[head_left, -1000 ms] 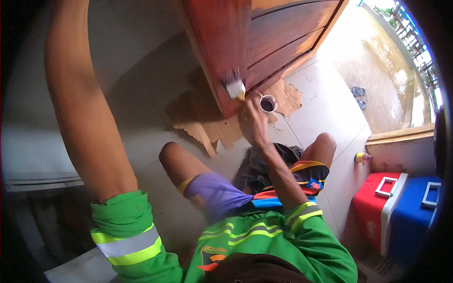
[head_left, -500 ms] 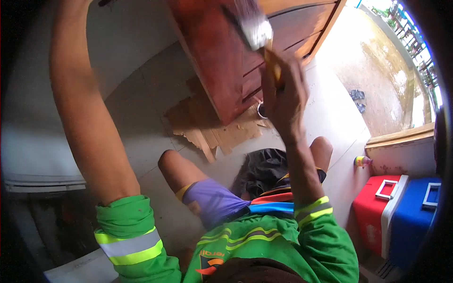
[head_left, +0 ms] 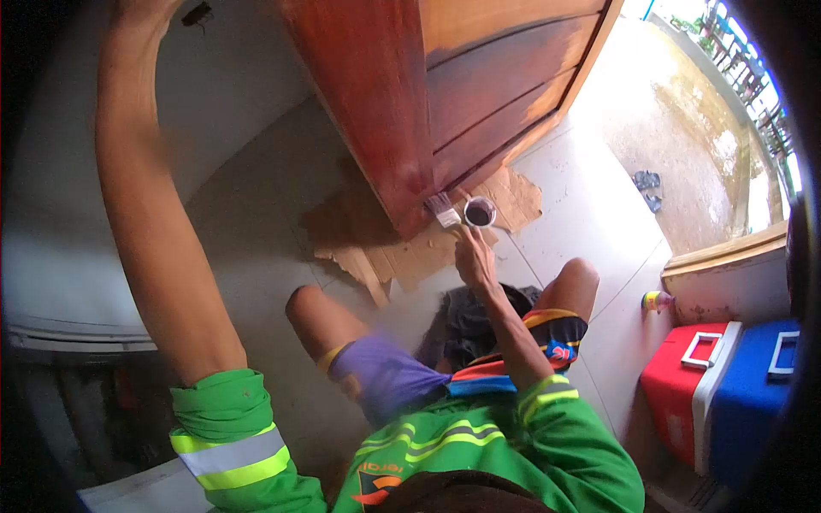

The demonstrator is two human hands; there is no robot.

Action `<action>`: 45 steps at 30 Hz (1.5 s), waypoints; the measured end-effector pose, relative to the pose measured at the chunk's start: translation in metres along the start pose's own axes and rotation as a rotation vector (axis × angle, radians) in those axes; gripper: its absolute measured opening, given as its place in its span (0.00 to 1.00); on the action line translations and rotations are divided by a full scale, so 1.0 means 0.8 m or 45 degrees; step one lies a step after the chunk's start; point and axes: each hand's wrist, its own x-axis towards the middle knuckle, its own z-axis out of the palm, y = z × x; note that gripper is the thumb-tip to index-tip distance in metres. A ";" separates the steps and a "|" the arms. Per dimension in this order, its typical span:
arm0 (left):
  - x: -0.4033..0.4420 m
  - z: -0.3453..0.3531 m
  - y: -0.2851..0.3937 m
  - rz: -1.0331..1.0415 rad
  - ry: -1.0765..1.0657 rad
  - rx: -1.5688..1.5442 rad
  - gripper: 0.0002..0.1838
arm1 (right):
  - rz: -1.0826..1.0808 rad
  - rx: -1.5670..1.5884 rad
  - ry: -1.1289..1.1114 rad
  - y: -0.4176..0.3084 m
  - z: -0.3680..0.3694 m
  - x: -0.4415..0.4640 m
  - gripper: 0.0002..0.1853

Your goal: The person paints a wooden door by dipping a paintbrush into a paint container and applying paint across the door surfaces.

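My right hand point(head_left: 474, 256) is closed around a paintbrush point(head_left: 445, 214), whose dark-stained bristles point at the bottom corner of a wooden door point(head_left: 402, 162). Right beside the brush stands a white cup point(head_left: 492, 222) of dark liquid, resting on torn cardboard point(head_left: 415, 258). Reddish-brown coating covers the door's edge stile and part of its panels, while other areas are lighter orange wood. My left arm reaches up to the top left, where only the base of my left hand point(head_left: 147, 8) shows; its fingers are out of frame.
A red cooler point(head_left: 667, 376) and a blue cooler point(head_left: 753, 402) stand at right, near a small bottle point(head_left: 658, 301). Dark cloth point(head_left: 466, 321) lies between my knees. Beyond the doorway sill point(head_left: 727, 252) are dark sandals point(head_left: 647, 188) on wet ground.
My right hand has come down from high in front of the door, bringing the paintbrush to the door's bottom corner beside the cup. My left arm stays raised.
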 end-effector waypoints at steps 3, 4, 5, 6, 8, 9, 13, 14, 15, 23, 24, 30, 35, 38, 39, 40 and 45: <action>-0.021 0.010 -0.043 0.745 -0.025 0.142 0.38 | -0.228 0.148 0.334 -0.093 -0.100 0.041 0.16; -0.029 0.013 -0.037 0.697 -0.062 0.126 0.39 | -0.320 0.323 0.463 -0.151 -0.145 0.068 0.15; -0.038 0.015 -0.031 0.648 -0.098 0.111 0.40 | -0.449 0.277 0.577 -0.189 -0.177 0.093 0.16; -0.040 0.007 -0.013 0.533 -0.157 0.120 0.40 | -0.564 0.256 0.674 -0.227 -0.213 0.113 0.16; -0.046 0.000 -0.002 0.387 -0.252 0.123 0.42 | -0.738 0.254 0.791 -0.262 -0.238 0.141 0.16; -0.048 0.000 -0.002 0.360 -0.287 0.118 0.43 | -0.800 0.276 0.820 -0.269 -0.238 0.154 0.16; -0.036 -0.006 -0.030 0.508 -0.227 0.131 0.46 | -0.584 0.273 0.549 -0.212 -0.178 0.132 0.17; -0.045 -0.008 -0.035 0.486 -0.218 0.141 0.46 | -0.450 0.273 0.456 -0.181 -0.145 0.115 0.17; -0.053 -0.010 -0.041 0.450 -0.209 0.150 0.46 | -0.314 0.271 0.359 -0.143 -0.108 0.093 0.17; -0.145 -0.013 -0.094 0.216 -0.232 0.209 0.45 | 0.037 -0.120 -0.157 0.072 0.078 -0.033 0.20; -0.153 -0.015 -0.099 0.193 -0.235 0.213 0.45 | 0.093 -0.154 -0.214 0.080 0.084 -0.038 0.20; -0.185 -0.016 -0.116 0.107 -0.249 0.214 0.45 | 0.174 -0.377 -0.455 0.091 0.113 -0.002 0.16; -0.196 -0.019 -0.117 0.084 -0.254 0.209 0.45 | 0.050 -0.370 -0.342 0.005 0.052 0.043 0.15; -0.198 -0.019 -0.119 0.067 -0.257 0.200 0.45 | 0.060 -0.143 -0.105 -0.067 -0.042 0.021 0.17; -0.198 -0.019 -0.120 0.065 -0.255 0.199 0.45 | 0.078 -0.047 -0.001 -0.071 -0.054 0.012 0.16; -0.199 -0.020 -0.121 0.066 -0.251 0.197 0.45 | 0.117 -0.098 -0.067 -0.061 -0.051 0.009 0.17; -0.206 -0.018 -0.122 0.064 -0.248 0.177 0.45 | 0.291 -0.330 -0.411 0.028 0.069 0.006 0.16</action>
